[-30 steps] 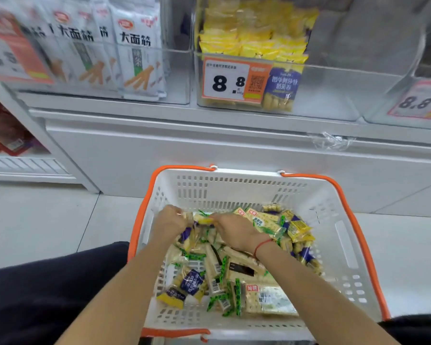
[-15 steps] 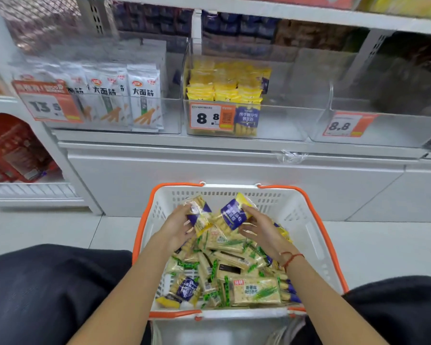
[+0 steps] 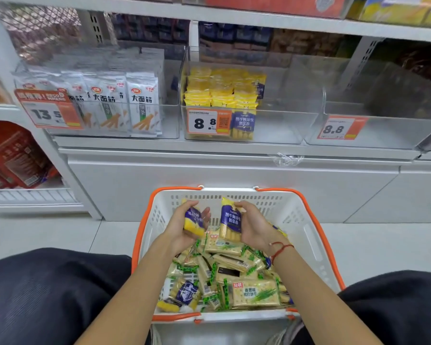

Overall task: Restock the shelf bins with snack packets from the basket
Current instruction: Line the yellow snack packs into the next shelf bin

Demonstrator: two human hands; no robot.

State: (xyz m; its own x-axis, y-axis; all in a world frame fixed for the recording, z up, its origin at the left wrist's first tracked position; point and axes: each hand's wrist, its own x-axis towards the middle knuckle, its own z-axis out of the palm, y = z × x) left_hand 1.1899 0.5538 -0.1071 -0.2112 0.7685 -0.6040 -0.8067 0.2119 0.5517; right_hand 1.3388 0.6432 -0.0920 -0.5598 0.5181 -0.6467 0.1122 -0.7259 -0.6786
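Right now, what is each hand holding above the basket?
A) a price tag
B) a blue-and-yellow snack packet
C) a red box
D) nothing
B: the left hand and right hand each grip a blue-and-yellow packet above the basket.

a price tag (image 3: 50,112) reading "13.5" hangs on the clear shelf bin (image 3: 169,125) far left of the orange-rimmed basket (image 3: 316,220). white packets (image 3: 142,105) inside it read "大面筋". the middle bin's tag (image 3: 209,122) above the basket reads "8.8"; the right bin's tag (image 3: 340,128) also "8.8". a cracker packet (image 3: 255,293) in the basket reads "香葱味 梳打饼干".
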